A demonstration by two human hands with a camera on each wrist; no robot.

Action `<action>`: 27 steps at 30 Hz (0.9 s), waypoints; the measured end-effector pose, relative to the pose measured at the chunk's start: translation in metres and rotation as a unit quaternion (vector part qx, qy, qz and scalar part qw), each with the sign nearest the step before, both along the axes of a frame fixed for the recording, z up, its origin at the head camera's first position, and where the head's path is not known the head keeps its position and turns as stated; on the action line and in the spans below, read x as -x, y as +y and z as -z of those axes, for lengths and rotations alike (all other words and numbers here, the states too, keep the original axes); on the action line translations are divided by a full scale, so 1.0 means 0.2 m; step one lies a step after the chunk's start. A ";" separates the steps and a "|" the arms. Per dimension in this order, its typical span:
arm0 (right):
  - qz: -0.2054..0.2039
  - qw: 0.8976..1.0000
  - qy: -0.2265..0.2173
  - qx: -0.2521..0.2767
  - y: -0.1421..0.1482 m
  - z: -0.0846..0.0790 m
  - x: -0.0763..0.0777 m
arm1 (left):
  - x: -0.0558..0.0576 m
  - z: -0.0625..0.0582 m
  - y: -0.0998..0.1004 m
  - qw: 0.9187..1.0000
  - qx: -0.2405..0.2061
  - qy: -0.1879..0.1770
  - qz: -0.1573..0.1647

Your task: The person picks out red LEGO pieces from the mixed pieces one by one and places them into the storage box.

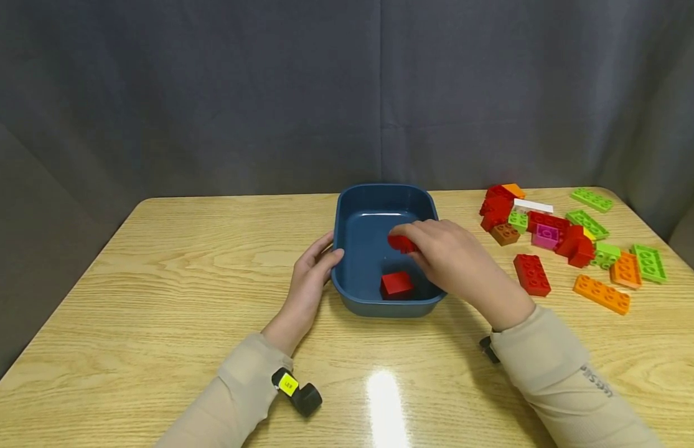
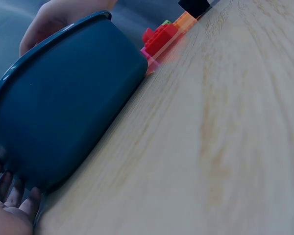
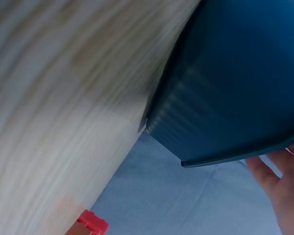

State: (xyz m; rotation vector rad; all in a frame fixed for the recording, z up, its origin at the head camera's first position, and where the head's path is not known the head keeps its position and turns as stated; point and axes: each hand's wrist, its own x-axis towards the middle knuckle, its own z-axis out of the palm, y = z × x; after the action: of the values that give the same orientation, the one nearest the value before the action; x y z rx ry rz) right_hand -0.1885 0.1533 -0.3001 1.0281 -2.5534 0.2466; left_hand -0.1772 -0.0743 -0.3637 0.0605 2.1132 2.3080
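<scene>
A dark blue bin (image 1: 394, 307) sits on the table. My left hand (image 1: 310, 274) holds it by its left side, the thumb over the rim and the fingers on the outer wall, as the left wrist view also shows. Above the bin's inside, my right hand (image 1: 450, 252) pinches a red toy brick (image 1: 401, 243) that looks rounded; the fingers partly hide it. Another red block (image 1: 396, 285) lies on the bin's floor near the front wall. In the right wrist view, my right hand (image 3: 284, 191) reaches over the rim, and the pinched brick is hidden.
To the right lies a loose pile of toy bricks, with a red brick (image 1: 531, 275) nearest the bin. Around it are an orange plate (image 1: 601, 294), a brown brick (image 1: 505, 234), a white piece (image 1: 533, 206) and green plates (image 1: 649, 264). A grey curtain (image 1: 268, 99) hangs behind.
</scene>
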 end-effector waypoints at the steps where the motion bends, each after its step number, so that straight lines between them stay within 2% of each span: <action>1: 0.000 1.000 -0.002 -0.001 0.00 0.00 0.00 | 0.00 0.00 0.00 1.000 0.000 0.001 0.000; 12: 0.003 1.000 -0.006 -0.010 0.01 0.02 0.00 | 0.00 0.00 0.00 1.000 0.001 0.002 0.000; 20: 0.007 1.000 -0.006 -0.021 0.01 -0.01 0.01 | 0.01 -0.01 -0.01 1.000 -0.001 0.006 0.001; 24: 0.009 1.000 0.007 -0.014 0.02 -0.03 0.01 | 0.01 0.00 0.00 1.000 -0.004 0.011 0.004; 27: 0.011 0.999 0.032 0.003 0.04 -0.04 0.01 | 0.01 0.00 0.00 1.000 -0.009 0.012 0.004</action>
State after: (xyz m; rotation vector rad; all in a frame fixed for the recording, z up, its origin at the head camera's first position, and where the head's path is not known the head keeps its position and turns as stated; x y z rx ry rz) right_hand -0.1898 0.1611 -0.2911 0.9894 -2.5033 0.2105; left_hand -0.1787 -0.0740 -0.3635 0.0984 2.0998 2.3332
